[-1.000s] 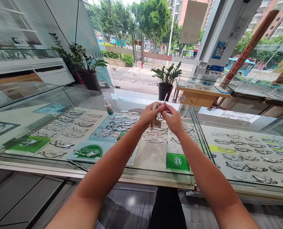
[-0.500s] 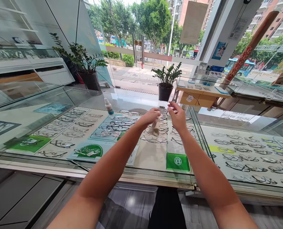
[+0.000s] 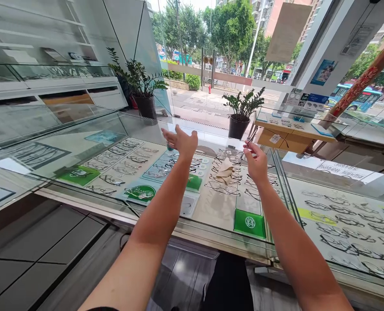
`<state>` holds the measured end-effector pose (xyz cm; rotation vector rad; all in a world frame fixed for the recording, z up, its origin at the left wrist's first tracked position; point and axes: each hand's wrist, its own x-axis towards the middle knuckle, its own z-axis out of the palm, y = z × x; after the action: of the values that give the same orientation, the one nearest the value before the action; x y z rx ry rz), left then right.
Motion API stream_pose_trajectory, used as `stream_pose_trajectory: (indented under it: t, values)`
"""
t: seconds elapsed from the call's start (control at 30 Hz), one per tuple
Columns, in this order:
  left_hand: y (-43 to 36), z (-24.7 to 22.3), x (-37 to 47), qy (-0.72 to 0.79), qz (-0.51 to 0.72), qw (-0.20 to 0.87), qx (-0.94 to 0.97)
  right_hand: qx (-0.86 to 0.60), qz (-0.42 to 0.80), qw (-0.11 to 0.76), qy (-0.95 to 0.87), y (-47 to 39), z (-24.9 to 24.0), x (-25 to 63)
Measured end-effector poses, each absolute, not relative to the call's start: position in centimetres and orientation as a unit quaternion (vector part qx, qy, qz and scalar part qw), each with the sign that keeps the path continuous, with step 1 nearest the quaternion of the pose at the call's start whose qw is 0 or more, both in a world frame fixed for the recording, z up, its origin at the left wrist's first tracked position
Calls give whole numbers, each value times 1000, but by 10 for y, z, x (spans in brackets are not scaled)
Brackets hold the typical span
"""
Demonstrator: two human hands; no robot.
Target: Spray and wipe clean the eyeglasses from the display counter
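Note:
My left hand (image 3: 182,140) reaches over the glass counter with its fingers spread. Behind those fingers stands a spray bottle (image 3: 170,147), mostly hidden, with only a bit of its teal lower part showing. I cannot tell whether the fingers touch it. My right hand (image 3: 256,162) pinches a pair of dark, thin-framed eyeglasses (image 3: 250,139) above the counter; much of the frame is hidden by the fingers. A white tag (image 3: 275,138) shows just past that hand, near a thin dark temple arm. Between the hands a crumpled beige cloth (image 3: 225,171) lies on the glass top.
Under the glass top (image 3: 211,207) lie rows of eyeglasses (image 3: 222,188) and green cards (image 3: 249,222). Another display case (image 3: 341,203) adjoins on the right. Potted plants (image 3: 239,125) stand beyond the counter, beside a wooden table (image 3: 266,136) and the shop window.
My left hand has let go of the beige cloth, leaving it on the glass, and moved left to the spray bottle, fingers spreading. My right hand still holds the eyeglasses. The view has turned left.

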<state>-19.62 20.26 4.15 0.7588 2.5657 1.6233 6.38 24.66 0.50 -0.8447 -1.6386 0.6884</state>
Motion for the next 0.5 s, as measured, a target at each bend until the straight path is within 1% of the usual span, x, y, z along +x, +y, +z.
stream_pose_trajectory:
  t: [0.13,0.3,0.5]
  values:
    - [203,38,-222,833,517,51,191,-355,294,556,-692,246,4,63]
    - [205,34,-233,835,505,116,184,-350,298,558,-691,247,3,63]
    - [203,33,-236,832,507,113,197,-354,311,558,-683,246,4,63]
